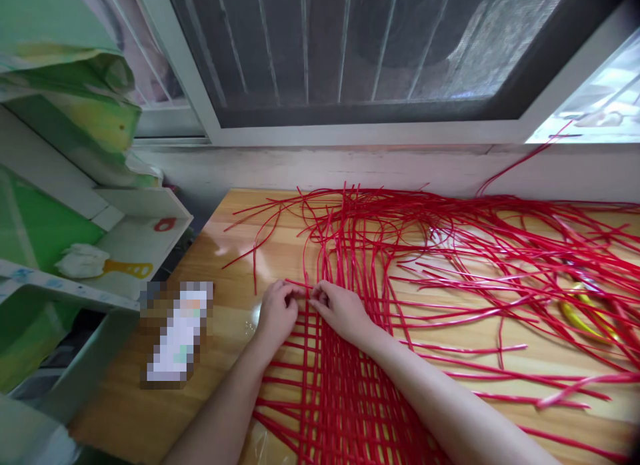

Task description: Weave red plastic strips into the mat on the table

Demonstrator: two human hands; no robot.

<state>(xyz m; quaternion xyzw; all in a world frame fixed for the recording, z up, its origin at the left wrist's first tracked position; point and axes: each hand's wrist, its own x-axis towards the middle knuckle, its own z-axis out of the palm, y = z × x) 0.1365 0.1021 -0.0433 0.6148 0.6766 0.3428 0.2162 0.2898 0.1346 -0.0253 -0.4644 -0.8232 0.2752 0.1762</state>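
Red strips are woven into a lattice [350, 385] on the wooden table, with loose ends fanning out left, right and toward the window. At the lattice's upper left edge, my left hand [278, 313] pinches a red strip between thumb and fingers. Close beside it on the right, my right hand [339, 307] has its fingertips closed on the red strips at the same edge. The two hands' fingertips nearly meet, and the exact strip in each is partly hidden by the fingers.
Loose red strips [450, 215] pile along the table's back edge. Yellow-handled pliers [583, 311] lie under strips at the right. A blurred-out flat object [177, 335] rests on the wooden table [225, 271] at left. A white shelf [145, 228] stands further left.
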